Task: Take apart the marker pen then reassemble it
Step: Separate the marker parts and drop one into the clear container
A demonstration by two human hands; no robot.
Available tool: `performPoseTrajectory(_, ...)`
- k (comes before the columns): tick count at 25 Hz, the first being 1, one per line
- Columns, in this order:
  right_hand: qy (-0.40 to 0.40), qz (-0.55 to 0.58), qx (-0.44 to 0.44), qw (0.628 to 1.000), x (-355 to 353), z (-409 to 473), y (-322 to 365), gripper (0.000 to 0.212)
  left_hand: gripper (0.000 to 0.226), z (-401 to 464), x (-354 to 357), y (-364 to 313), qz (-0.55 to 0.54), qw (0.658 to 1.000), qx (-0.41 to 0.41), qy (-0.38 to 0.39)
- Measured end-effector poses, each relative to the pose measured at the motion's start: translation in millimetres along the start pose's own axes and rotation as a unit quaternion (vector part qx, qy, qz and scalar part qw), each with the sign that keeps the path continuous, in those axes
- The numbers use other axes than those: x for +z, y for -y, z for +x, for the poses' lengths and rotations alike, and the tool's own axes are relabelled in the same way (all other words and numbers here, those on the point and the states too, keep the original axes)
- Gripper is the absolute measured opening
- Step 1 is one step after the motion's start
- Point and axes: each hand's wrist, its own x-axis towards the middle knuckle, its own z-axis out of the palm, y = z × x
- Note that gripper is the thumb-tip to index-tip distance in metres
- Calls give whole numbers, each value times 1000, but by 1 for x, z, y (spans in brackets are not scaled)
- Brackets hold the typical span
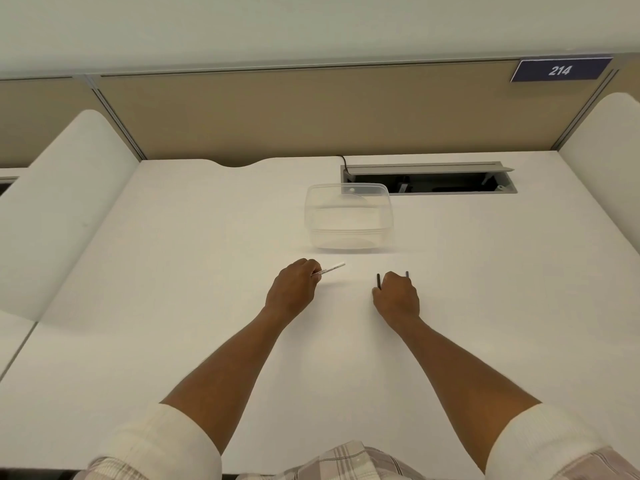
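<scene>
Left fingers: curled closed around the lower end of a thin white pen tube; the tube sticks out toward the upper right, its free end just above the counter.
Right fingers: closed into a fist; two short dark pieces show at the fist, a dark stick on its left side and a dark tip on its right side. I cannot tell if they are one part or two.
Left hand: in the middle of the frame, a little left of center, knuckles up, resting low on the counter.
Right hand: middle of the frame, a little right of center, well apart from the left hand.
Marker pen: it is apart, the white tube in the left hand, the dark pieces in the right hand.
Plastic box: clear, no lid, standing on the counter just above the hands in the frame; nothing is seen inside it.
Counter: white, it fills the middle and the lower part of the frame.
Cable slot: grey opening in the counter, upper right of the box, with a black cable at its left end.
Number plate: blue, reads 214, upper right of the frame on the beige partition.
Sleeves: white, rolled up, at the bottom edge.
</scene>
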Motion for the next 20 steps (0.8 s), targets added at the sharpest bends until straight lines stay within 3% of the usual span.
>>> performPoseTrajectory(14, 30, -5, -2, 1000, -7, -10, 1, 23, 9, -9, -6, 3, 6, 1000, 11, 2)
performPoseTrajectory(20, -29, -20, -102, 994, -13, -18, 16, 18, 9, -10, -9, -1, 9, 1000, -9, 2)
